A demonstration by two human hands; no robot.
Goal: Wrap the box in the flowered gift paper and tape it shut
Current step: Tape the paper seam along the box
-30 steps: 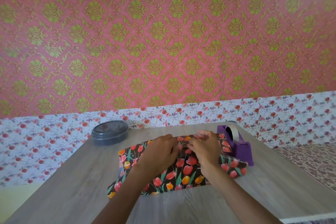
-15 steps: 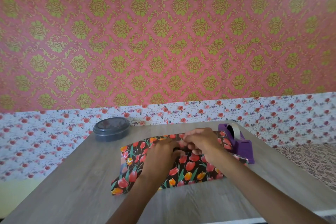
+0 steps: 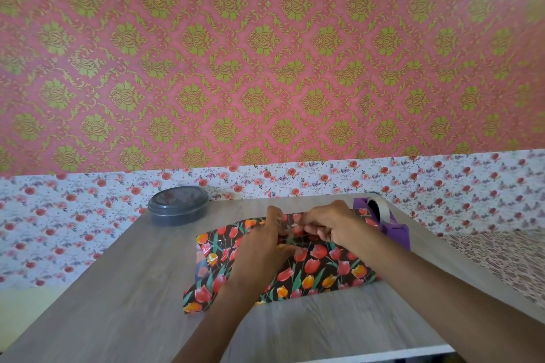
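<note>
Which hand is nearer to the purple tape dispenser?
The right hand, right beside the dispenser; the left hand rests on the paper farther off, toward the grey tub.

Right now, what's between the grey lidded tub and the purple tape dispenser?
In the head view: the left hand and right hand, together over the far edge of the flowered gift paper.
</note>
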